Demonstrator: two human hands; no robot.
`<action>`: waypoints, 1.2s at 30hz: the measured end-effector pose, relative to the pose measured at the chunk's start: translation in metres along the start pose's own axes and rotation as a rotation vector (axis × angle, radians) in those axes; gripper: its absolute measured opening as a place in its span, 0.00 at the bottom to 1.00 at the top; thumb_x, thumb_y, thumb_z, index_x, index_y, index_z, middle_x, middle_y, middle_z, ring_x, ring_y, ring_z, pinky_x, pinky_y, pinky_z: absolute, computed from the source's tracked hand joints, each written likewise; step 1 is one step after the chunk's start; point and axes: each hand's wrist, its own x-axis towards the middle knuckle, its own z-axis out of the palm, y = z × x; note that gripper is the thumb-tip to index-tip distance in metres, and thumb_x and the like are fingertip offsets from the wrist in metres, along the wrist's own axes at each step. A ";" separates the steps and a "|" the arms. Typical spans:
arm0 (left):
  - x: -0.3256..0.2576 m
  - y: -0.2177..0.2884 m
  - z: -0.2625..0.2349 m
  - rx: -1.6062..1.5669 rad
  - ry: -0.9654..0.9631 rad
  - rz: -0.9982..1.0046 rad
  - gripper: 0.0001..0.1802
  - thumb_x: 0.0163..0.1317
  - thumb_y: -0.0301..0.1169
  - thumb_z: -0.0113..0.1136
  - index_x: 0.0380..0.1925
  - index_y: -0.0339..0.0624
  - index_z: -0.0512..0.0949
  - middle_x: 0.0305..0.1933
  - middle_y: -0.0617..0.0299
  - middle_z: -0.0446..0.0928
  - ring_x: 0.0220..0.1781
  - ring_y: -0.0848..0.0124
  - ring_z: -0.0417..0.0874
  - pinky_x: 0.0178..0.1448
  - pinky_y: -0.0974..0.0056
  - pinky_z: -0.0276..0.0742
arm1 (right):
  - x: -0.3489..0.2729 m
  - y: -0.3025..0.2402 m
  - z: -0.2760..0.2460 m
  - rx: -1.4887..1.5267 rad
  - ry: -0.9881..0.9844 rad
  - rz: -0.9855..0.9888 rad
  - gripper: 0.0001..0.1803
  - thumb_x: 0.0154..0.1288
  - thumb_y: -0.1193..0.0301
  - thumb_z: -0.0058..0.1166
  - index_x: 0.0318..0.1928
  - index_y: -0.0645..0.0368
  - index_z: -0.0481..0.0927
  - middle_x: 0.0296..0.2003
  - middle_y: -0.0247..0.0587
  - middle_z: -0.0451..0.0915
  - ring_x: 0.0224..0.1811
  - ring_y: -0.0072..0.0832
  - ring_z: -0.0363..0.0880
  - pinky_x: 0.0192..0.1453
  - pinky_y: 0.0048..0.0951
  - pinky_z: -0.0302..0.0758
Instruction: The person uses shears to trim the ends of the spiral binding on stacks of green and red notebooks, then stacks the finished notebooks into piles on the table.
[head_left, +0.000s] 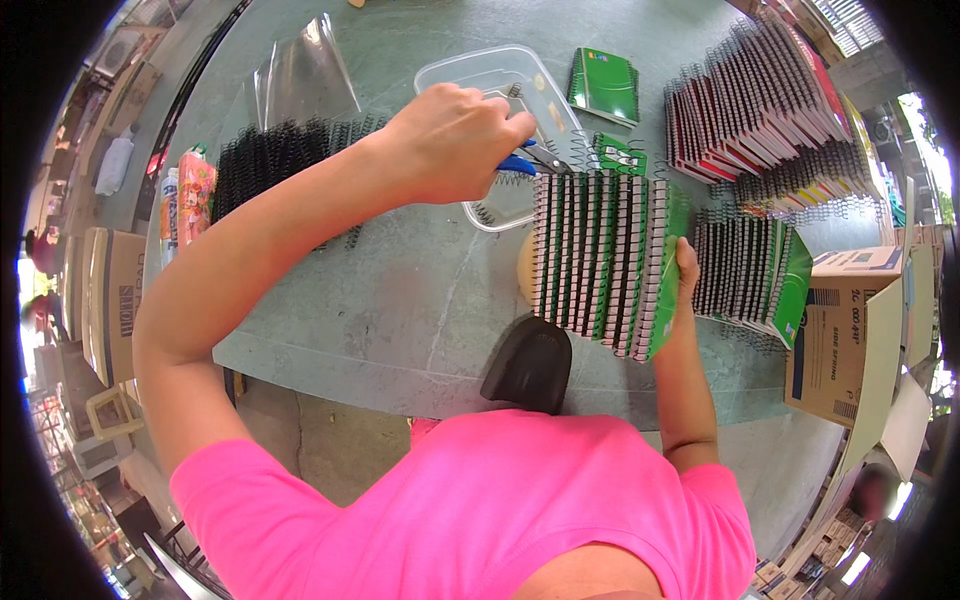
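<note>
My left hand [455,140] is closed round the blue handles of a pair of pliers [516,163]. Their metal jaws point right, at the top ends of the coils on a stack of spiral notebooks [600,262]. The notebooks stand side by side with their bindings facing up, and green covers show between them. At the stack's right side my right hand [687,266] grips the outer green cover; most of its fingers are hidden behind the notebooks. Beneath the pliers lies a clear plastic container [475,62] with bits of coil in it.
Black binding coils [270,165] are heaped at the left, by clear plastic sheets [312,75] and colourful packets [197,195]. A green notebook [604,85] lies behind. Red-covered notebooks [755,105], more green ones [745,265] and a cardboard box [838,340] are right. A black rounded object [535,365] stands at the front edge.
</note>
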 end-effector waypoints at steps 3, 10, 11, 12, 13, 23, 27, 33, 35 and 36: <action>-0.002 -0.010 0.006 0.028 0.244 0.130 0.18 0.42 0.28 0.59 0.37 0.41 0.70 0.36 0.57 0.72 0.44 0.60 0.72 0.50 0.57 0.64 | 0.001 0.000 -0.003 -0.004 -0.039 0.004 0.32 0.56 0.53 0.49 0.54 0.64 0.67 0.46 0.49 0.75 0.44 0.38 0.77 0.47 0.40 0.76; 0.002 -0.002 0.003 0.113 0.414 0.236 0.17 0.41 0.26 0.57 0.35 0.42 0.70 0.33 0.58 0.71 0.41 0.60 0.73 0.46 0.57 0.66 | 0.001 0.003 0.002 -0.037 0.058 -0.026 0.31 0.54 0.56 0.51 0.53 0.65 0.67 0.43 0.49 0.76 0.40 0.36 0.78 0.43 0.37 0.78; 0.002 0.000 0.003 0.104 0.395 0.233 0.17 0.41 0.25 0.57 0.35 0.42 0.70 0.33 0.58 0.71 0.40 0.60 0.73 0.45 0.58 0.66 | 0.000 0.002 0.002 -0.032 0.055 -0.026 0.31 0.54 0.56 0.51 0.53 0.65 0.67 0.43 0.49 0.76 0.40 0.36 0.78 0.43 0.37 0.78; 0.003 0.001 0.001 0.074 0.306 0.190 0.16 0.41 0.25 0.57 0.35 0.41 0.70 0.33 0.58 0.71 0.40 0.60 0.73 0.45 0.58 0.66 | 0.000 0.002 0.002 -0.030 0.053 -0.023 0.31 0.55 0.56 0.51 0.53 0.65 0.67 0.44 0.49 0.76 0.40 0.36 0.78 0.43 0.37 0.78; 0.003 0.002 0.000 0.044 0.217 0.146 0.16 0.41 0.25 0.57 0.35 0.41 0.70 0.32 0.57 0.71 0.40 0.60 0.73 0.44 0.58 0.67 | 0.000 0.002 0.002 -0.029 0.051 -0.019 0.31 0.55 0.56 0.51 0.53 0.65 0.67 0.44 0.49 0.76 0.40 0.36 0.78 0.43 0.37 0.78; -0.002 -0.008 0.002 -0.021 0.472 0.220 0.19 0.41 0.25 0.58 0.37 0.40 0.71 0.33 0.56 0.71 0.40 0.58 0.72 0.46 0.58 0.68 | 0.002 0.001 0.003 0.036 -0.077 -0.001 0.30 0.58 0.56 0.48 0.54 0.67 0.67 0.46 0.52 0.75 0.43 0.39 0.78 0.47 0.40 0.77; 0.001 0.001 -0.001 0.040 0.417 0.243 0.19 0.40 0.25 0.57 0.37 0.40 0.71 0.33 0.56 0.71 0.41 0.58 0.72 0.48 0.57 0.67 | 0.001 0.001 0.003 0.026 -0.042 0.002 0.30 0.56 0.56 0.50 0.53 0.66 0.67 0.45 0.51 0.75 0.42 0.38 0.78 0.45 0.39 0.77; 0.005 0.010 -0.003 -0.035 0.127 0.092 0.16 0.40 0.25 0.57 0.35 0.40 0.71 0.30 0.54 0.71 0.38 0.58 0.73 0.43 0.58 0.69 | -0.001 0.000 0.005 0.004 0.013 0.015 0.31 0.54 0.58 0.52 0.53 0.67 0.66 0.44 0.51 0.75 0.41 0.37 0.78 0.45 0.37 0.78; 0.005 0.008 -0.002 -0.069 0.127 0.066 0.16 0.40 0.25 0.57 0.34 0.40 0.71 0.30 0.53 0.72 0.37 0.58 0.73 0.41 0.58 0.69 | -0.002 -0.001 0.004 -0.005 0.012 0.017 0.31 0.55 0.58 0.51 0.53 0.68 0.66 0.44 0.52 0.75 0.42 0.37 0.78 0.44 0.38 0.78; 0.003 0.004 -0.001 -0.086 0.185 0.104 0.16 0.40 0.25 0.57 0.34 0.40 0.71 0.30 0.54 0.71 0.38 0.58 0.73 0.42 0.57 0.69 | -0.002 0.000 0.004 0.013 0.031 0.020 0.30 0.55 0.59 0.51 0.53 0.69 0.66 0.44 0.53 0.75 0.42 0.38 0.78 0.44 0.38 0.78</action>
